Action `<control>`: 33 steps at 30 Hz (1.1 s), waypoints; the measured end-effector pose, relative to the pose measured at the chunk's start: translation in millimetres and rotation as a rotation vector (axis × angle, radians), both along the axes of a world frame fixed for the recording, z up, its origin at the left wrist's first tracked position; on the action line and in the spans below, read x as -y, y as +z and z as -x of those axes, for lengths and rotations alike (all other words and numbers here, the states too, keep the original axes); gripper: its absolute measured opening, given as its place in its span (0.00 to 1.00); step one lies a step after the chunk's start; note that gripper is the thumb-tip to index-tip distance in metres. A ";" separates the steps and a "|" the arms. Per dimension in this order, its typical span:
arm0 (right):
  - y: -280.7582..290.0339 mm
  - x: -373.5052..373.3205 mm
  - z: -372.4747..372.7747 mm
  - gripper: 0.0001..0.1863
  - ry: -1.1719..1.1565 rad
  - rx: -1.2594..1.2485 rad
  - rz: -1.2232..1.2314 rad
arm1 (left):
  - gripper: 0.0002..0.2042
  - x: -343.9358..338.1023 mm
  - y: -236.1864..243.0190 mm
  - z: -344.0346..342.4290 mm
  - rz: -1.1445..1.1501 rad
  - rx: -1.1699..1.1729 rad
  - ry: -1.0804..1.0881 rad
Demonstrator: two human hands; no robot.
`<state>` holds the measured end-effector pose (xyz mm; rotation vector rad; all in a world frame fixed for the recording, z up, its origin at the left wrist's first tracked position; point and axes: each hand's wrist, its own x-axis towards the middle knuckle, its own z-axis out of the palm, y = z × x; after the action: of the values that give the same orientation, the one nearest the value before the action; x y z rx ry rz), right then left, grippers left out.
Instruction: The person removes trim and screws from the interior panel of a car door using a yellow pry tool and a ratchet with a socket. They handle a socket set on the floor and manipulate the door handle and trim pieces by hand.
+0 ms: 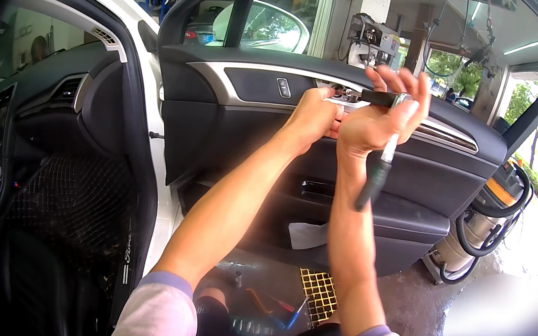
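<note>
An open car door (246, 134) with a dark trim panel stands in front of me. My left hand (313, 118) is closed at the silver inner door handle (349, 102), with its fingers around the near edge of the recess. My right hand (378, 122) has its palm and thumb against the head of a ratchet wrench (391, 147), its other fingers raised. The wrench's dark grip hangs down beside my right forearm. A black extension piece (377, 98) runs from the wrench head toward the handle recess. Its tip is hard to make out.
On the floor below lie a yellow grid mat (319, 293), a blue-handled tool (296, 314) and a row of sockets (251, 329). A shop vacuum (475, 229) stands past the door's right end. White paper (307, 236) sits in the door pocket. The car's body (155, 153) is at left.
</note>
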<state>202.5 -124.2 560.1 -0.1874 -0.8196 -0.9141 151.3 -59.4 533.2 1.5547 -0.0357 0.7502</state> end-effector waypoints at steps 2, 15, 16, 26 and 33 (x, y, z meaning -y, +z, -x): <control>3.7 11.3 -1.0 0.32 0.498 -0.055 0.113 | 0.23 -3.6 1.1 0.7 -0.003 -0.013 -0.011; 69.8 116.9 15.4 0.20 -0.109 0.356 2.024 | 0.25 -22.2 9.1 2.2 0.028 -0.096 -0.072; 66.6 119.9 23.3 0.18 -0.361 0.334 1.966 | 0.25 -24.3 11.4 5.3 0.066 -0.104 -0.088; 23.3 65.2 -0.2 0.17 -1.209 0.574 -0.008 | 0.25 -32.0 15.3 -4.0 0.065 -0.139 -0.156; 9.5 28.8 6.4 0.25 0.695 -0.086 0.086 | 0.23 -25.3 6.9 4.4 0.122 -0.108 -0.127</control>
<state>196.1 -152.9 569.6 -0.0082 -0.7681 -0.2161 146.8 -34.1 540.1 1.4605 -0.0082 0.5577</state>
